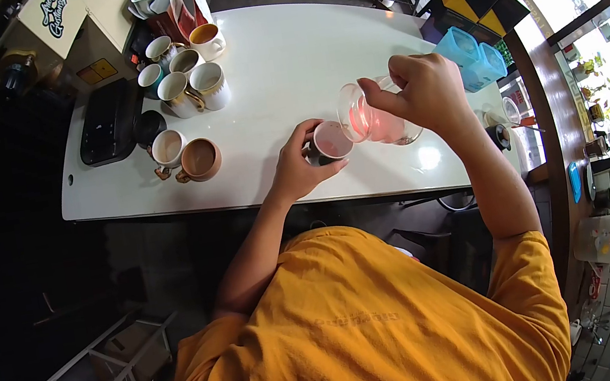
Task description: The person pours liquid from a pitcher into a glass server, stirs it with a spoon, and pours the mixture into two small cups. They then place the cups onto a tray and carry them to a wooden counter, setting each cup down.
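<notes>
My left hand (297, 166) is wrapped round a cup (331, 142) near the table's front edge. The cup is dark outside and pale inside, with pinkish liquid in it. Tilted toward the cup is a clear glass jug (382, 127) of pink liquid, its rim close beside the cup's rim. My right hand (424, 90) grips the jug from above on its far right side; the handle is mostly hidden by the fingers. Whether liquid is flowing between the two I cannot make out.
On the white table (284, 51), a brown mug (200, 159) and a white mug (168, 147) stand left of my hands. Several mugs (209, 86) cluster behind them, near a black flat device (108, 124). Blue translucent containers (470, 55) stand at the right edge.
</notes>
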Action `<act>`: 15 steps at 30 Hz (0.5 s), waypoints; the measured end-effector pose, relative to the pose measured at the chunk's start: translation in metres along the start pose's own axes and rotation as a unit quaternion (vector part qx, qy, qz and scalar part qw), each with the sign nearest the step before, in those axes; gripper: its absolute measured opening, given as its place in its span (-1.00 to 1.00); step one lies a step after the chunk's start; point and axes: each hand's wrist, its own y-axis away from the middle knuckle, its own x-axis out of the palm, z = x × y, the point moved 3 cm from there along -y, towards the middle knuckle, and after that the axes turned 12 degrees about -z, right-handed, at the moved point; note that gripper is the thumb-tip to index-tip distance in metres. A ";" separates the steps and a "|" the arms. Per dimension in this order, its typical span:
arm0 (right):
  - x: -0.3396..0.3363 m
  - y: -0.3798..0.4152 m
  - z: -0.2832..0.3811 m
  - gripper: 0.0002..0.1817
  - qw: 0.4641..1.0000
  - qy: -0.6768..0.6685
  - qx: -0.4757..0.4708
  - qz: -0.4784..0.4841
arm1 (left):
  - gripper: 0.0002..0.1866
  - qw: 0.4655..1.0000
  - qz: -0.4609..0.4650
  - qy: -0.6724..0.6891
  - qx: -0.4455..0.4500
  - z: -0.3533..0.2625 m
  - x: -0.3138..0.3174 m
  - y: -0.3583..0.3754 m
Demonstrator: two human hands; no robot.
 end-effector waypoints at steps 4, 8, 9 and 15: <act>0.000 0.000 0.001 -0.41 1.000 0.002 -0.004 -0.002 | -0.23 1.000 -0.002 0.005 0.009 0.001 0.000 0.001; 0.001 0.000 0.001 -0.41 1.000 0.001 -0.006 -0.001 | -0.22 1.000 -0.001 0.008 -0.001 0.000 -0.001 0.003; 0.000 0.000 0.002 -0.41 1.000 0.002 -0.008 -0.002 | -0.22 1.000 -0.001 0.008 -0.002 -0.001 -0.001 0.003; -0.001 0.000 0.002 -0.42 1.000 0.005 -0.008 0.001 | -0.24 1.000 0.001 0.000 -0.006 0.000 -0.004 0.006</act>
